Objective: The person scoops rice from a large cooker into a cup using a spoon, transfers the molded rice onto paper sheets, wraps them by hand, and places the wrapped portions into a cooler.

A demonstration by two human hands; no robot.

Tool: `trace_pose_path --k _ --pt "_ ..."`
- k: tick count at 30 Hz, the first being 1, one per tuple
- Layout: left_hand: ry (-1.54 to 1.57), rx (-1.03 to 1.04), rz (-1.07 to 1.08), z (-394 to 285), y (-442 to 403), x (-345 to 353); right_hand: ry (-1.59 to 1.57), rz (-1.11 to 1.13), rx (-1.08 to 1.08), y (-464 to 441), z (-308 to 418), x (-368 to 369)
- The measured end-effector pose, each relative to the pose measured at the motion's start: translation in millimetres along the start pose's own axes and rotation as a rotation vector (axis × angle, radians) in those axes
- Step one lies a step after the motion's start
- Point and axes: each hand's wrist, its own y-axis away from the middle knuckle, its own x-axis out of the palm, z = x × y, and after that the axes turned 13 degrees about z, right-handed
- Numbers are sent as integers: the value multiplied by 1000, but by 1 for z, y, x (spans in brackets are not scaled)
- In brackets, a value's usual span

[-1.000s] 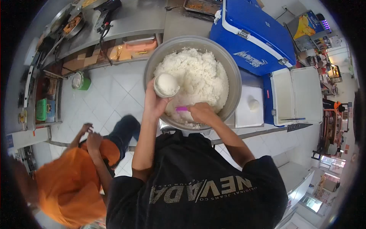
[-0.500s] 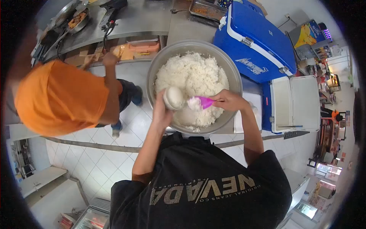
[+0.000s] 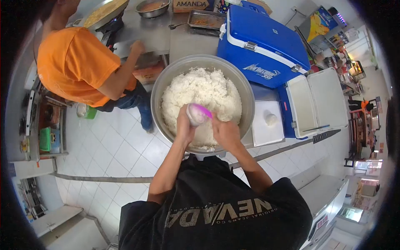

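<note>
A wide metal pot (image 3: 246, 83) of cooked white rice (image 3: 208, 85) stands in front of me. Over the rice, my left hand (image 3: 183, 126) is wrapped round a small pale cup (image 3: 193, 119), tilted toward the right. In my right hand (image 3: 226, 133) is a pink-purple rice paddle (image 3: 201, 110), its blade at the cup's mouth. Some white rice shows inside the cup; the blade covers part of it. The paddle's handle is mostly hidden by my fingers.
Right of the pot lies a white tray (image 3: 262, 134) with a rounded white mound (image 3: 270, 120) on it. A closed blue cooler (image 3: 266, 46) and an open one (image 3: 306, 100) stand beyond. A person in an orange shirt (image 3: 79, 66) is at the left, near a large pan (image 3: 104, 14).
My right hand has moved left, bringing the paddle from beside the cup onto its mouth. The cup has tilted rightward. The person in orange has straightened up, and the view has shifted.
</note>
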Motion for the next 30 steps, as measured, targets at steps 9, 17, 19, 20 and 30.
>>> trace_pose_path --k 9,17,19,20,30 --pt "71 119 100 7 -4 10 -980 71 55 0 -25 38" --pt "-2 57 102 -3 13 15 -732 -62 -111 3 -20 42" --pt "-18 31 117 -4 12 -1 -686 -10 -92 1 -12 29" --pt "-2 48 124 -8 16 -7 -702 44 -67 7 -17 14" --pt "236 -62 198 -35 81 18 -817 -144 -263 41 25 11"
